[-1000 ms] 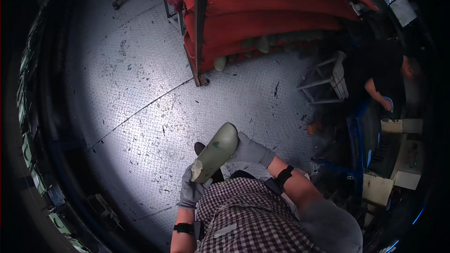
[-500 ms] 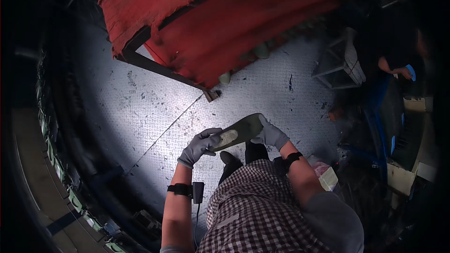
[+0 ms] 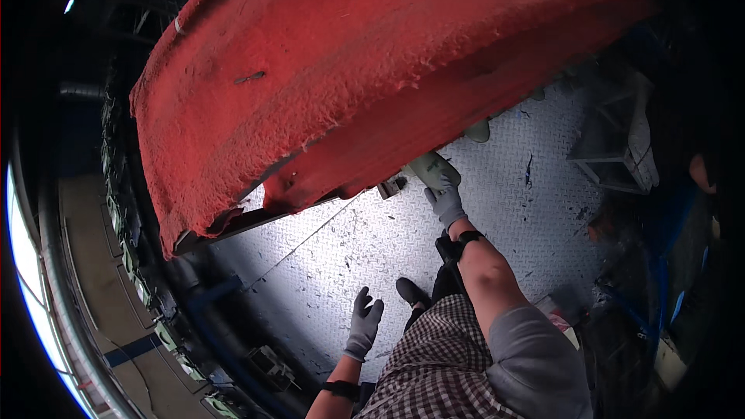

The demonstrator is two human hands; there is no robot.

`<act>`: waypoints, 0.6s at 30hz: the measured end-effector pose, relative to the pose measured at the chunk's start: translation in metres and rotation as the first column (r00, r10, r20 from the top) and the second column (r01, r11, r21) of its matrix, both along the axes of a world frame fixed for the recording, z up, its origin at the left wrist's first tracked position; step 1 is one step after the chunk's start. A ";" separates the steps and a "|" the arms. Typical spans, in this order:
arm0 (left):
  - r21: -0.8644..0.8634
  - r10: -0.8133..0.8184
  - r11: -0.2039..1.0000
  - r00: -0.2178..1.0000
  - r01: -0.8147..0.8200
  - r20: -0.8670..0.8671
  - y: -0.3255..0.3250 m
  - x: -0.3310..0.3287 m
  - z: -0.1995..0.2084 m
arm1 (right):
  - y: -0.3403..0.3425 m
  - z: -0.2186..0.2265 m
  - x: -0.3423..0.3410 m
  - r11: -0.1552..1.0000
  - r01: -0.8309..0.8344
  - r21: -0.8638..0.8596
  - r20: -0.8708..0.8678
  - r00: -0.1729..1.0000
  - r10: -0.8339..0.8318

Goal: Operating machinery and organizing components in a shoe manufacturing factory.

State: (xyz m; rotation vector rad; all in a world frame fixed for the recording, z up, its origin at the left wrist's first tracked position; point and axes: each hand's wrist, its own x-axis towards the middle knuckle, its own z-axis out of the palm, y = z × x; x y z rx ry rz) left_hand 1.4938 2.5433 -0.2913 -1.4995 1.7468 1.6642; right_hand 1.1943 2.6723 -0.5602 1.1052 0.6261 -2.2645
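Note:
My right hand (image 3: 445, 205), in a grey glove, reaches forward and grips the near end of an olive-green shoe sole (image 3: 431, 168). The sole's far end lies beneath the edge of a red cloth-covered rack (image 3: 334, 70) and is hidden there. Its rounded end shows by the fingers. My left hand (image 3: 363, 324), gloved alike, hovers over the floor at the lower middle, with fingers apart and nothing in it. More green rounded pieces (image 3: 478, 131) peek out from below the cloth farther right.
Patterned metal floor plates (image 3: 326, 256) lie below, strewn with dark scraps. To the right stands a grey metal frame (image 3: 613, 167) near blue bars (image 3: 660, 264). Along the left runs a curved line with green pieces (image 3: 132, 252). A rack foot (image 3: 392, 187) rests on the floor.
My left hand has let go of the sole and dropped back. The right hand has carried the sole forward to the red rack's edge. The rack looks larger and nearer in view.

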 end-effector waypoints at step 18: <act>-0.276 -0.268 0.935 0.953 0.223 -0.139 -0.031 -0.067 0.052 | -0.021 0.072 0.010 0.827 -0.563 -0.008 -0.019 0.827 0.563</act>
